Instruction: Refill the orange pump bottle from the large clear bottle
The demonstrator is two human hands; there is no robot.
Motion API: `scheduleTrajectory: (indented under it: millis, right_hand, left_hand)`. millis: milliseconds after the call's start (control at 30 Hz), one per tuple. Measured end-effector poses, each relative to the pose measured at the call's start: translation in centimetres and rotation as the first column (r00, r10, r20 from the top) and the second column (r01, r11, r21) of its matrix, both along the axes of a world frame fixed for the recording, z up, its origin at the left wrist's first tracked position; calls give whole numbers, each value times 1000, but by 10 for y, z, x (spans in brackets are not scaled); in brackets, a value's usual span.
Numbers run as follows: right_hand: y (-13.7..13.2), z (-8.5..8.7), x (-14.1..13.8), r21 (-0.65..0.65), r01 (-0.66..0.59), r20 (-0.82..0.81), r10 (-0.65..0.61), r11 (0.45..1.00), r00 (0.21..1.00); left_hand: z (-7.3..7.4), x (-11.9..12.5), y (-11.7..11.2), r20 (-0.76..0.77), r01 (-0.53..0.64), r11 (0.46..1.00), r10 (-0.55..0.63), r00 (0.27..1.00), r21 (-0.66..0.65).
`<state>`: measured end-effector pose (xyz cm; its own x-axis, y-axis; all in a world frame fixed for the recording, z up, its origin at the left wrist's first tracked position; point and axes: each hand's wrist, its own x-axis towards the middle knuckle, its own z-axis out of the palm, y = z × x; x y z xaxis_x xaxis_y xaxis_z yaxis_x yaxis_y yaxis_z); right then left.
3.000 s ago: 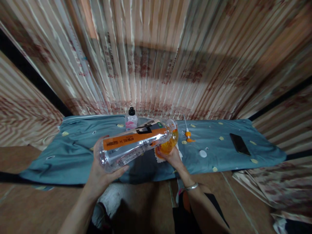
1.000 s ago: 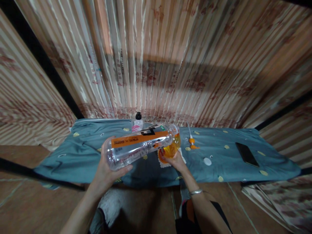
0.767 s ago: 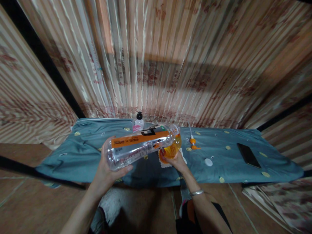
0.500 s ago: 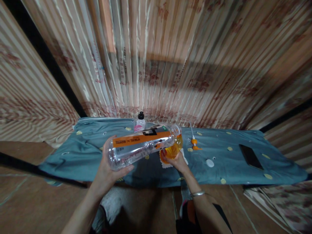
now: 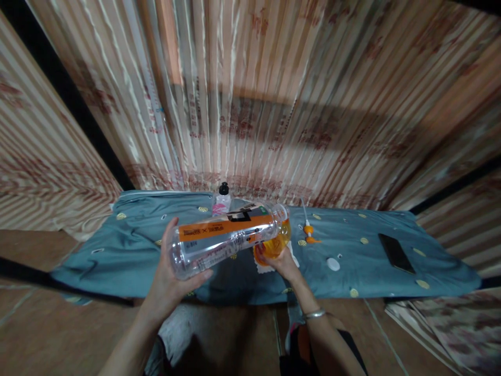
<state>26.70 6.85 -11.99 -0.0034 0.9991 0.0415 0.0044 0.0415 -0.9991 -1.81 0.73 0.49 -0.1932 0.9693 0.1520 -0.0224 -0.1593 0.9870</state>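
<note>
My left hand (image 5: 172,277) is wrapped round the base of a large clear plastic bottle (image 5: 223,237) with an orange and silver label. The bottle is tipped nearly flat, its uncapped neck pointing right. Under that neck, my right hand (image 5: 279,261) grips a bottle of amber liquid (image 5: 279,240); the clear bottle's mouth partly hides its top, so I cannot tell whether the two touch. Beneath the amber bottle lies a white scalloped-edge sheet (image 5: 294,253). Right of it rests an orange pump head (image 5: 309,232) with a clear tube, and a white round cap (image 5: 333,264).
A small clear bottle with a black top (image 5: 222,201) stands behind the tipped bottle. A dark phone (image 5: 396,253) lies at the right of the cloth-covered surface (image 5: 129,250). Patterned curtains (image 5: 250,104) hang behind, and black poles (image 5: 78,104) slant at the sides.
The view has shifted slightly, so everything sits a little further left and lower. Both hands keep their holds, and the clear bottle stays tipped over the amber one.
</note>
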Motion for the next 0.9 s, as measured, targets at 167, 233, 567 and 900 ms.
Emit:
scheduleTrajectory:
  millis: [167, 233, 567, 900]
  right_hand:
    - [-1, 2, 0, 43, 7, 27, -9, 999, 1000]
    - [-1, 1, 0, 46, 19, 36, -21, 999, 999]
    - [0, -8, 2, -5, 20, 24, -20, 1000, 1000]
    - [1, -16, 5, 5, 15, -14, -15, 1000, 1000]
  left_hand:
    - [0, -1, 0, -15, -14, 1000, 14, 1000, -3]
    - [1, -2, 0, -16, -2, 1000, 1, 1000, -11]
    - [4, 1, -1, 6, -15, 1000, 15, 1000, -23]
    - [6, 2, -3, 13, -4, 1000, 5, 1000, -26]
